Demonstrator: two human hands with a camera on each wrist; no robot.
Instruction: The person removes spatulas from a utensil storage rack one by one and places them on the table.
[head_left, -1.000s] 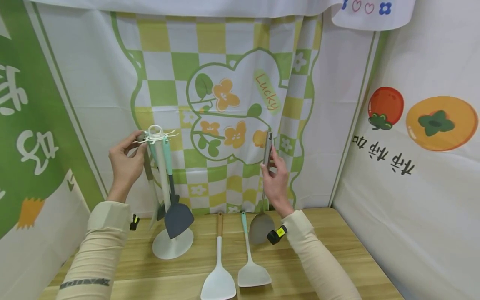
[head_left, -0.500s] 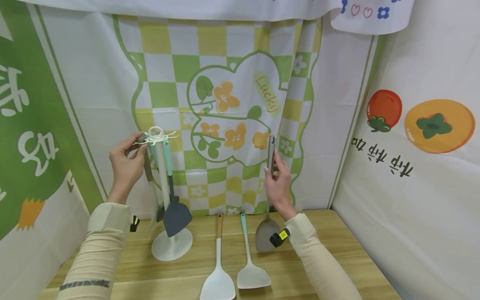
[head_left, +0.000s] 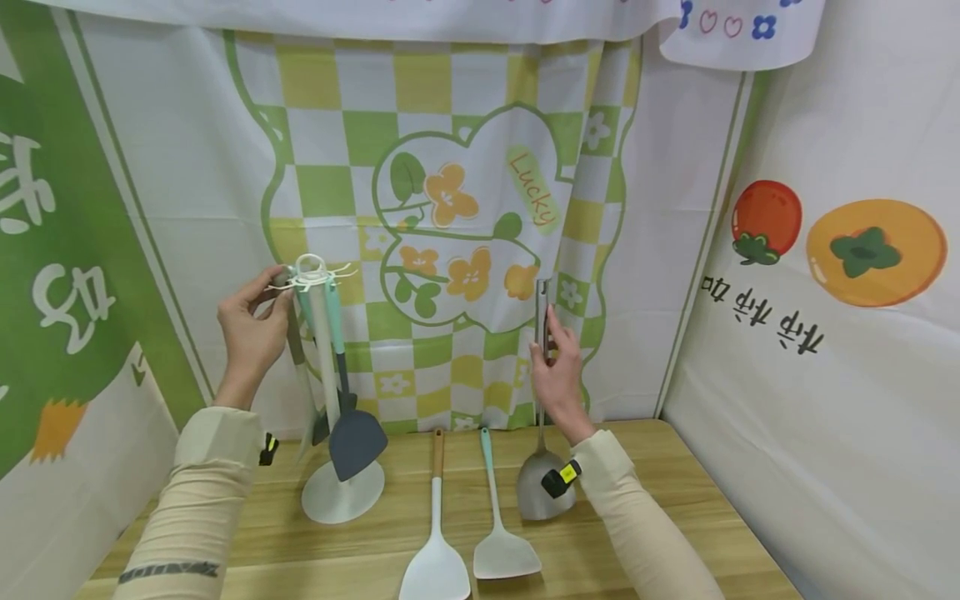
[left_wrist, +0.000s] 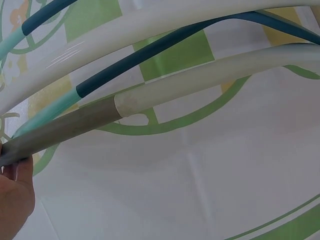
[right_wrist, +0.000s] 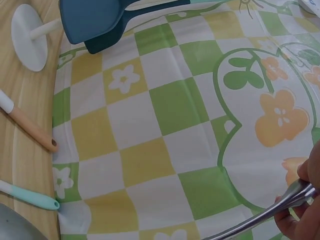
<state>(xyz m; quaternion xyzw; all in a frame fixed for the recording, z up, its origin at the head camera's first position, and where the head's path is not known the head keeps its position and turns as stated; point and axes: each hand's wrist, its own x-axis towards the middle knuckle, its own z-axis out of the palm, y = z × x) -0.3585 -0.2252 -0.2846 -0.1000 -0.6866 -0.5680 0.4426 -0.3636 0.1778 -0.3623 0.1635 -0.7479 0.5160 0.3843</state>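
Observation:
My left hand [head_left: 253, 329] pinches the top of a grey-brown handle [left_wrist: 65, 127] on a pale-shafted utensil at the left side of the white utensil rack [head_left: 327, 375]. Its pale lower end hangs beside the pole in the head view. My right hand [head_left: 557, 367] holds a metal wok spatula [head_left: 532, 496] by its steel handle [right_wrist: 285, 200], upright with the blade down over the table's back part. A wrist camera hides some of that blade. From the rack hang dark blue-grey turners with mint handles, the nearest being a broad turner [head_left: 358, 446].
A white turner with a wooden handle [head_left: 437, 450] and a pale turner with a mint handle [head_left: 507, 552] lie side by side on the wooden table [head_left: 645, 500]. Behind stands a checkered cloth backdrop [head_left: 423, 196]; printed fabric walls flank both sides.
The right hand has moved slightly down and right. The metal spatula's blade has swung down and toward me, showing more of its face. My left hand stays at the rack.

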